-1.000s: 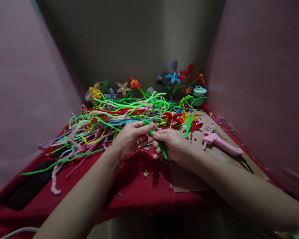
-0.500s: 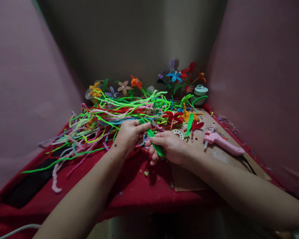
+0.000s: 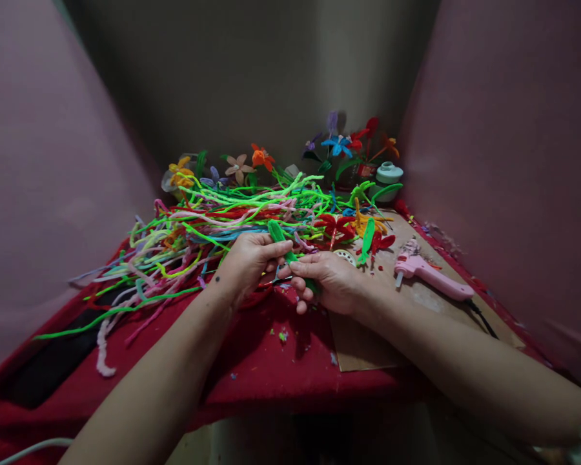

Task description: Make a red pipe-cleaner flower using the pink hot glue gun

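Observation:
Between my two hands is a green pipe-cleaner leaf (image 3: 276, 232), its rounded upper end sticking up past my fingers. My left hand (image 3: 254, 258) pinches it around the middle with thumb and forefinger. Lower down, my right hand (image 3: 332, 276) grips the leaf, and its fingers and palm cover most of that end. A second green leaf (image 3: 366, 240) lies to the right of my hands, beside a red pipe-cleaner flower (image 3: 381, 243). Behind my hands spreads a heap of loose pipe cleaners (image 3: 252, 205) in green, pink, red and blue.
A pink glue gun (image 3: 433, 278) rests on a brown board (image 3: 368, 349) at the right, its black cord trailing off. Finished flowers (image 3: 337, 146) and a pale blue-lidded jar (image 3: 389, 173) stand at the back. Small scraps dot the red cloth (image 3: 271, 381).
The leaf has shifted in my fingers: more of its upper end shows, and its lower end is now mostly hidden by my right hand. The view has moved slightly.

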The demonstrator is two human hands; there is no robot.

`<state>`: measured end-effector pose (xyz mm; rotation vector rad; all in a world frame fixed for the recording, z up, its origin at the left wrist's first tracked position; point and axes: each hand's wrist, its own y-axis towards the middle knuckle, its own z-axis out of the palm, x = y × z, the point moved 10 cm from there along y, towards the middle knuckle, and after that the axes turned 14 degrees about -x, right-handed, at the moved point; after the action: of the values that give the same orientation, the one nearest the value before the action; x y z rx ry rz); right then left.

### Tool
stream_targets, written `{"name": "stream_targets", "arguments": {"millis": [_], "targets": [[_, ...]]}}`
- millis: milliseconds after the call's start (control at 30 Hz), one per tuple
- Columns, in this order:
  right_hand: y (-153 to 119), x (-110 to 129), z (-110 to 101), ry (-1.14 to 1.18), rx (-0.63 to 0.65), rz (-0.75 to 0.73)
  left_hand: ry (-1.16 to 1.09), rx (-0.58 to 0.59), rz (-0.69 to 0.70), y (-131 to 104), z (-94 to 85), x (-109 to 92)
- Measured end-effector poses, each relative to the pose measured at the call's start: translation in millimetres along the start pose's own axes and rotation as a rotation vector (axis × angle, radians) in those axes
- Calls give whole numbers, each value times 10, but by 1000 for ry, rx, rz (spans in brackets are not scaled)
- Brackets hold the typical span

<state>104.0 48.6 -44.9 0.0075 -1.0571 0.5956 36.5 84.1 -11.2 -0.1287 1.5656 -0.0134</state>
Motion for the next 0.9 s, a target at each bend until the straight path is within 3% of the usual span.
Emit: {"name": "stream_targets", "arguments": {"millis": [400, 733, 900], "targets": [[46, 6, -40, -47, -61, -65, 9, -87, 41, 10, -54, -23], [25, -128, -62, 55, -73, 103, 12, -93, 90, -3, -67, -58], [20, -111, -74, 24, -90, 82, 32, -39, 112, 54, -66, -48]]}}
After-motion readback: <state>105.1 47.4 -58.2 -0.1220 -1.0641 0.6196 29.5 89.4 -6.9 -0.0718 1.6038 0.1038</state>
